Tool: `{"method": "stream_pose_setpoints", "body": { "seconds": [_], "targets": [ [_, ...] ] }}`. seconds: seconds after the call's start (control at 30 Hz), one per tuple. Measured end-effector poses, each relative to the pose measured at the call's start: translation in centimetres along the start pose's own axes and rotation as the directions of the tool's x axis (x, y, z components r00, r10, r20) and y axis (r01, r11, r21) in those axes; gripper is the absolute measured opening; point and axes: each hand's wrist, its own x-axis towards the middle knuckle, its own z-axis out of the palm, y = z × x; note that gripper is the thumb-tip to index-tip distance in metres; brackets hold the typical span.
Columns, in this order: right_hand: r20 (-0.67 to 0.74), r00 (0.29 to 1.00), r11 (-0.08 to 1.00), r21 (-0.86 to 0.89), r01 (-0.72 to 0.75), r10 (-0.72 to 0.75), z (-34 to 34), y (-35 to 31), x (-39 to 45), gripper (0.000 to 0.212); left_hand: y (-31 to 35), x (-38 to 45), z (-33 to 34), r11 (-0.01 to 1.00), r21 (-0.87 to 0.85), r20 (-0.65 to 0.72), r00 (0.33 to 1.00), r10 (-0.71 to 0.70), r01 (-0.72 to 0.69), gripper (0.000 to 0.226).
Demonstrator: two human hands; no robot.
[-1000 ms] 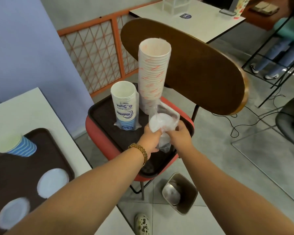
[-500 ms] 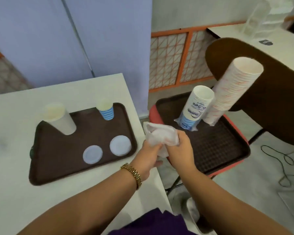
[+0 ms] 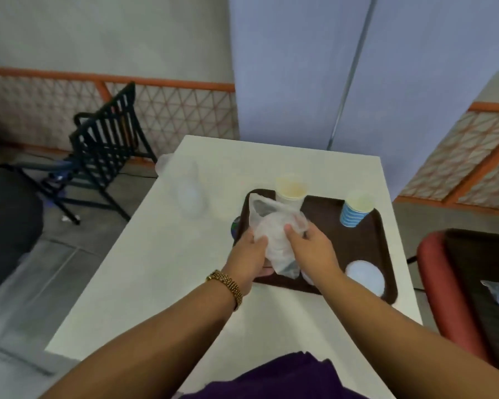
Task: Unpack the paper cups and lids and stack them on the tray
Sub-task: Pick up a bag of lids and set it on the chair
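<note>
Lids, still bagged (image 3: 274, 234), sit gripped between both hands above the tray (image 3: 323, 272): left hand (image 3: 249, 251) pinches the plastic's side, right hand (image 3: 311, 244) clasps the other. Best to peel the bag open steadily, then lower lids onto the stack (image 3: 365, 279) just right.

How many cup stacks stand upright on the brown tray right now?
2: a white cup stack at the tray's far edge behind the plastic bag, and a blue-striped cup stack at its far right corner. The bag may hide others.

Blue-striped cup (image 3: 355, 213), brown tray (image 3: 323, 217)
</note>
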Motion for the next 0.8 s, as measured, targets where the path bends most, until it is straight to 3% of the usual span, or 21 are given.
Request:
{"method": "stream_pose_setpoints", "body": {
  "seconds": [0.17,0.33,0.53,0.7,0.8],
  "targets": [
    [0.154,0.988,1.0,-0.002,0.019,-0.018,8.2,-4.0,3.1,0.041,1.9,2.5,-8.6,0.997,-0.079,-0.109,0.994,0.009,-0.018,0.028],
    [0.247,0.969,0.998,-0.063,-0.007,0.022,13.8,-6.4,7.0,0.036,2.3,6.1,-12.9,0.988,-0.151,-0.162,0.985,-0.062,0.037,0.041],
    [0.221,0.972,0.979,-0.201,-0.033,0.078,17.6,-8.3,12.3,0.035,2.8,9.8,-13.9,0.978,-0.169,-0.086,0.987,-0.134,0.118,0.063],
    [0.222,0.972,0.925,-0.379,0.01,0.08,18.5,-8.0,14.7,0.039,2.9,11.9,-14.4,0.984,-0.086,-0.022,0.987,-0.16,0.157,0.068],
    [0.22,0.972,0.924,-0.382,0.008,0.083,18.6,-7.4,14.9,0.044,2.8,12.2,-14.7,0.977,-0.083,-0.02,0.979,-0.201,0.199,0.069]
  ]
}}
